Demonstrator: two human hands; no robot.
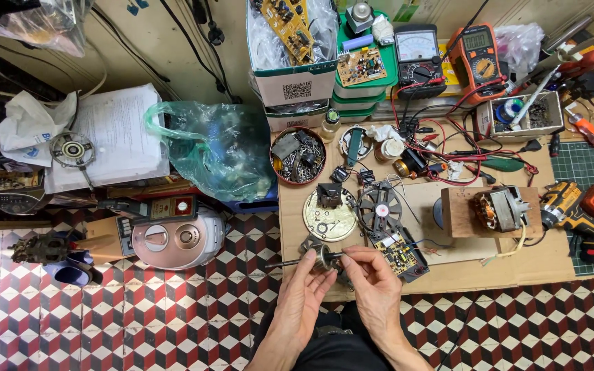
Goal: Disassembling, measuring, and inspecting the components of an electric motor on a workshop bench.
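My left hand (299, 297) and my right hand (374, 287) together hold a small motor rotor (322, 258) on a thin steel shaft that sticks out to the left. The fingertips of both hands pinch it just above the near edge of a cardboard-covered bench (503, 271). Right behind the hands lie a green circuit board (399, 251), a round black fan (379, 208) and a round metal plate (329, 215) with a black part on it.
A motor stator on a wooden block (496, 210) sits at right, beside an orange-black cordless drill (586, 213). Two multimeters (417, 51) with red leads, a bowl of metal scraps (298, 156) and boxes stand at the back. A green plastic bag (218, 148) and a round pink-grey appliance (177, 238) lie on the chequered floor at left.
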